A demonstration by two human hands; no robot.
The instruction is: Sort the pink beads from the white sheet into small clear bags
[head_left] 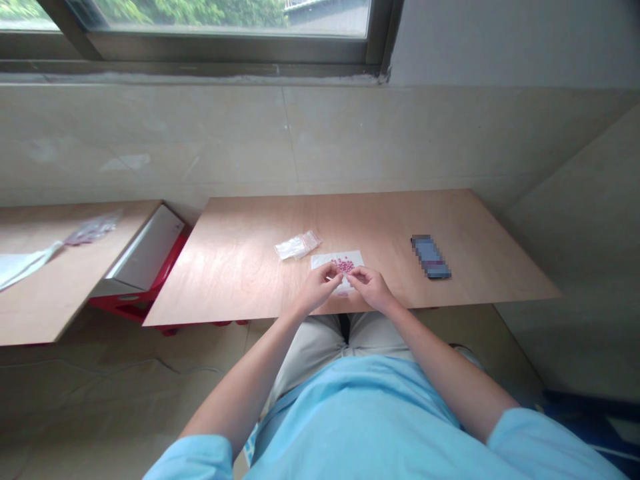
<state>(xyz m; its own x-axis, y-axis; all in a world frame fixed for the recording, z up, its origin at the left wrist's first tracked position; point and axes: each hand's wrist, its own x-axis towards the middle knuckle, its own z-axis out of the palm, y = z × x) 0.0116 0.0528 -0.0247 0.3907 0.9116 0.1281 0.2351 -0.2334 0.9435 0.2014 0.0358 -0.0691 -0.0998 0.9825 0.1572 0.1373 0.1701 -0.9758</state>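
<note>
— What do we watch first?
— The small pink beads (344, 265), heaped on a white paper sheet (323, 261) near the front edge of the table.
— And our hands?
— Our left hand (316, 288) and right hand (371, 288) meet just over the heap, their fingertips (350, 273) curled in and nearly closed. The beads are too small for us to tell whether those fingers have hold of one.
— What could go wrong here?
— A slipping pinch could flick a bead off the sheet, and it could roll away across the smooth plywood table (240, 273).
— A wrist brushing the paper could also shift the sheet and scatter the heap.
— Yes, and a stray bead could end up against the clear plastic bag (297, 245) lying just beside the sheet.
</note>
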